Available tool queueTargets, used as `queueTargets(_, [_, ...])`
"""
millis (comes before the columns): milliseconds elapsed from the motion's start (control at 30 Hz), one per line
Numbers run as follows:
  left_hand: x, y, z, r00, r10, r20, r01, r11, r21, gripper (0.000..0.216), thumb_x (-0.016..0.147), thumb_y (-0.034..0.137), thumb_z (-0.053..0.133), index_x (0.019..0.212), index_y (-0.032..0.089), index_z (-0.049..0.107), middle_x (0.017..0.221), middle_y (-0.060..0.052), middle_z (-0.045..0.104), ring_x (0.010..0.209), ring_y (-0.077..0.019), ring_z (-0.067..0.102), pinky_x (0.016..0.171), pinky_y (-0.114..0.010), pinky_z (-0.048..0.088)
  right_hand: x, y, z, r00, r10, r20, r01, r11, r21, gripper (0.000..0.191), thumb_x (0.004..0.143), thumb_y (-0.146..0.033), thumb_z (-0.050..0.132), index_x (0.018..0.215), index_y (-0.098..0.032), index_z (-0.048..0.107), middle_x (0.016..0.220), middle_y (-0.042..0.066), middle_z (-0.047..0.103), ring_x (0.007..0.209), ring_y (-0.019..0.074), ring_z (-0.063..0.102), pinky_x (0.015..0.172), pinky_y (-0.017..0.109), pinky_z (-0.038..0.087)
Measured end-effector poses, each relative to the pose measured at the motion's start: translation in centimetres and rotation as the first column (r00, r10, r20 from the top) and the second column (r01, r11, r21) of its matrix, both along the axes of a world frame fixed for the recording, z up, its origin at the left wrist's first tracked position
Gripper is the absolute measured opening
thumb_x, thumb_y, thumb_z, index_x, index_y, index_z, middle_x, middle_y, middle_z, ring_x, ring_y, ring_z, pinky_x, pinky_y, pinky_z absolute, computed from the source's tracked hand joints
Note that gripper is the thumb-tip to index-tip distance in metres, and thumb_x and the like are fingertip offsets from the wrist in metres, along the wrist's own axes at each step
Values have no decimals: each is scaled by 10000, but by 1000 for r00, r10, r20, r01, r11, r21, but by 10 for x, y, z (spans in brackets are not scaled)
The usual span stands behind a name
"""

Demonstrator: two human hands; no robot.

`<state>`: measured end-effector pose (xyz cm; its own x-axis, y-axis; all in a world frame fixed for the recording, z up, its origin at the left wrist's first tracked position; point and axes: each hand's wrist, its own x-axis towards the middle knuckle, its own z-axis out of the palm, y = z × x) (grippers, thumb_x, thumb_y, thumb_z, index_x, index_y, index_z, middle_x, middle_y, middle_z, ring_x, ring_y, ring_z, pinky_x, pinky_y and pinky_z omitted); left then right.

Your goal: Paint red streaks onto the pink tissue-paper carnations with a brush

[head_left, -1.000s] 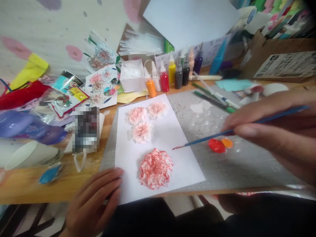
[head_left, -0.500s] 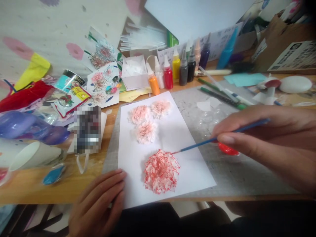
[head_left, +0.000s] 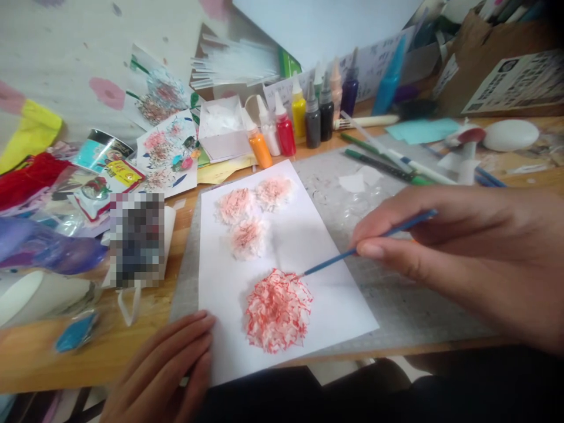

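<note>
My right hand (head_left: 423,252) pinches a thin blue paintbrush (head_left: 330,261) between thumb and fingers. The brush tip meets the upper right edge of a large ruffled flower (head_left: 278,311), pale pink with red-painted edges. That flower lies on the lower part of a white sheet of paper (head_left: 326,317). Three smaller pale pink ruffled flowers, one of them in front (head_left: 249,235), sit higher on the sheet. My left hand (head_left: 170,364) rests with stretched fingers at the sheet's lower left edge, its fingertips touching the paper.
Beneath the sheet is a grey cutting mat (head_left: 396,317). Paint bottles, including a red one (head_left: 285,132) and an orange one (head_left: 259,147), stand behind it. A paper cup (head_left: 39,296) and a blue packet (head_left: 76,333) are at left. Green pens (head_left: 379,165) and a cardboard box (head_left: 506,64) are at right.
The whole view has shifted, so most things appear further left. The brush tip stays at the large flower's upper right edge. The left hand still touches the sheet.
</note>
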<state>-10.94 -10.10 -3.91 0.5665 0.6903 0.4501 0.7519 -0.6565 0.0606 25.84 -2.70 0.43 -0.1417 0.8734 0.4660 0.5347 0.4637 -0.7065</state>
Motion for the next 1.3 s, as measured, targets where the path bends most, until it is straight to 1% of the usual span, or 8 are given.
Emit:
queueTargets(167, [1, 2, 2, 1000, -21, -10, 21, 1000, -9, 227, 811, 51, 713, 999, 177, 731, 1085, -70, 778, 1034, -245, 741, 903, -339, 652, 0, 2, 2, 999, 24, -36, -26, 999, -37, 111, 869, -400, 712, 777, -341, 700, 673, -157, 700, 528, 35, 586, 463, 148, 431])
queueTargets(267, [0, 1, 3, 1000, -18, -14, 17, 1000, -7, 224, 820, 47, 698, 996, 182, 730, 1090, -67, 778, 1038, -241, 740, 899, -334, 651, 0, 0, 3, 998, 10, -58, -11, 999, -30, 91, 865, -375, 720, 785, -337, 704, 681, -148, 705, 537, 39, 589, 472, 152, 437])
queueTargets(467, [0, 1, 5, 999, -17, -27, 17, 1000, -17, 233, 810, 52, 706, 1004, 179, 731, 1089, -73, 777, 1041, -251, 739, 901, -345, 654, -2, 0, -1, 990, 81, -112, -83, 996, -14, 134, 858, -381, 724, 751, -305, 695, 646, -127, 681, 528, 43, 576, 465, 159, 438])
queueTargets(600, [0, 2, 4, 999, -23, -28, 23, 1000, -13, 214, 818, 58, 703, 1000, 169, 725, 1089, -80, 775, 1045, -243, 736, 917, -340, 644, -4, 2, 1, 990, 79, -120, -79, 997, 6, 103, 849, -361, 735, 766, -313, 700, 632, -127, 666, 517, 45, 559, 496, 167, 467])
queueTargets(767, [2, 2, 4, 1000, -11, -10, 11, 1000, 6, 191, 834, 69, 691, 983, 183, 726, 1065, -67, 782, 1019, -238, 745, 869, -331, 657, -6, -1, 4, 989, 92, -113, -96, 995, -27, 126, 852, -290, 732, 737, -275, 683, 632, -127, 668, 503, 40, 546, 397, 174, 375])
queueTargets(967, [2, 4, 2, 1000, -26, -3, 26, 1000, 6, 195, 829, 47, 688, 972, 173, 729, 1051, -78, 783, 1011, -238, 746, 865, -332, 658, -3, -2, 4, 991, 59, -122, -63, 998, -29, 120, 844, -372, 731, 747, -307, 707, 662, -119, 689, 535, 65, 582, 484, 192, 454])
queueTargets(1133, [1, 3, -1, 999, -27, 19, 27, 999, 19, 184, 833, 52, 683, 966, 168, 733, 1059, -77, 781, 1018, -236, 744, 880, -325, 651, -7, 0, 5, 988, 77, -131, -85, 995, -57, 196, 849, -446, 715, 725, -295, 703, 616, -97, 660, 492, 68, 532, 473, 196, 445])
queueTargets(1300, [1, 3, 3, 1000, -26, -16, 26, 999, -24, 226, 822, 43, 692, 1003, 173, 727, 1086, -78, 776, 1040, -245, 738, 894, -341, 653, -7, -1, -1, 993, -76, -86, 66, 992, -111, 300, 802, -571, 711, 787, -272, 733, 596, -6, 605, 623, 171, 617, 523, 272, 501])
